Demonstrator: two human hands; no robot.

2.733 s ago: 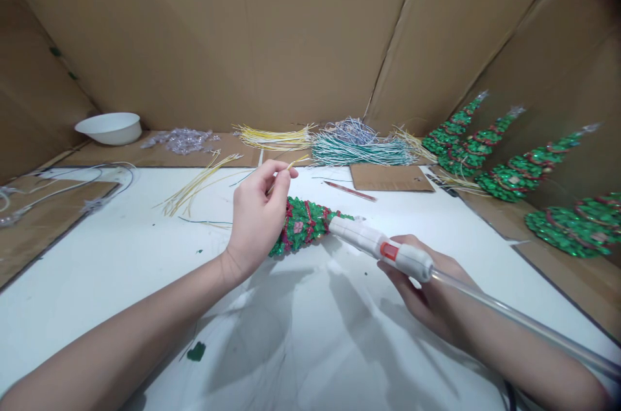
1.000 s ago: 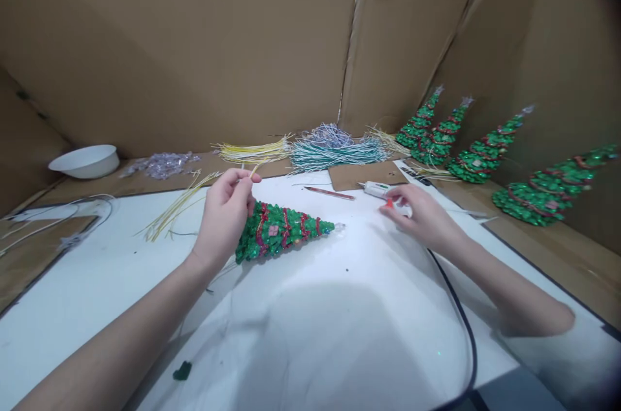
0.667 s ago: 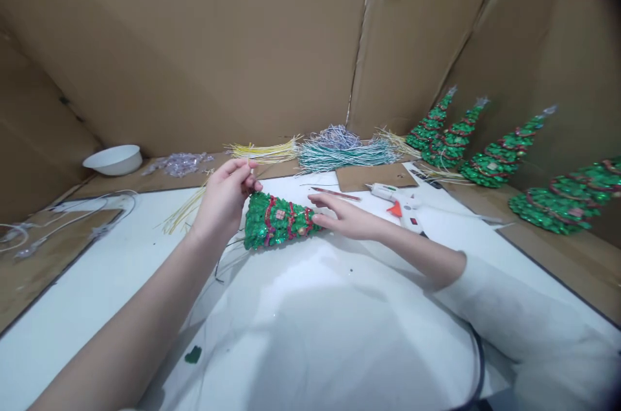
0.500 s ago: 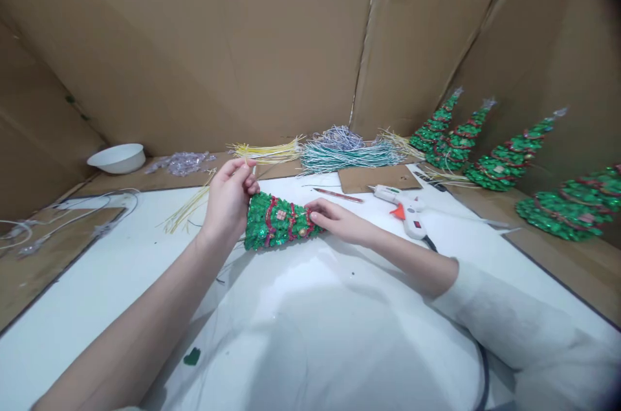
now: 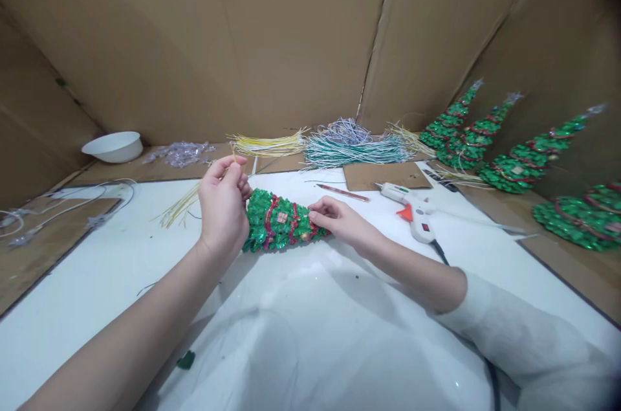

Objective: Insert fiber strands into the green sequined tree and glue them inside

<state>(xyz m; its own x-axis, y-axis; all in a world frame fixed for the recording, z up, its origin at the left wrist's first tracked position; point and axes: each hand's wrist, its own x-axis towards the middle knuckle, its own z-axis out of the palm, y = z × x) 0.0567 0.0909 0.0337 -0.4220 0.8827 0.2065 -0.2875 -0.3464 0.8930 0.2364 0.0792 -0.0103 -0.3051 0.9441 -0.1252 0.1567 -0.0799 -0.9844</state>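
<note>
Green glittery tree (image 5: pixel 286 222) with red garland lies on its side on the white table (image 5: pixel 301 320), wide base toward the left hand (image 5: pixel 224 204), narrow end toward the right hand (image 5: pixel 342 222). Left hand: thumb and index pinched together on a thin yellow strand (image 5: pixel 234 153) sticking up past the fingertips; palm side sits right at the tree's base, can't tell whether the other fingers grip it. Right hand: thumb and fingers closed in on the tree's narrow part, tip hidden behind the hand. Small pinkish square (image 5: pixel 281 218) on the tree's side faces up. Glue gun (image 5: pixel 410 211), white with orange trigger, lies just right of and beyond the right hand, black cable (image 5: pixel 440 250) running back toward the sleeve (image 5: pixel 524 327). Pencil (image 5: pixel 343 192) lies beyond the tree, near a cardboard piece (image 5: pixel 376 177). Back edge, left to right: white bowl (image 5: pixel 114 147), heap of clear bits (image 5: pixel 180 154), yellow-white bundle (image 5: pixel 269 144), green-white bundle (image 5: pixel 356 152) with a purplish tangle (image 5: pixel 345 130) behind it. Loose yellow strands (image 5: pixel 180 207) lie left of the left hand. Four similar trees (image 5: pixel 526 158) stand along the right wall, nearest one cut off by the edge. Dark green scrap (image 5: pixel 185 360) sits near the left forearm.
</note>
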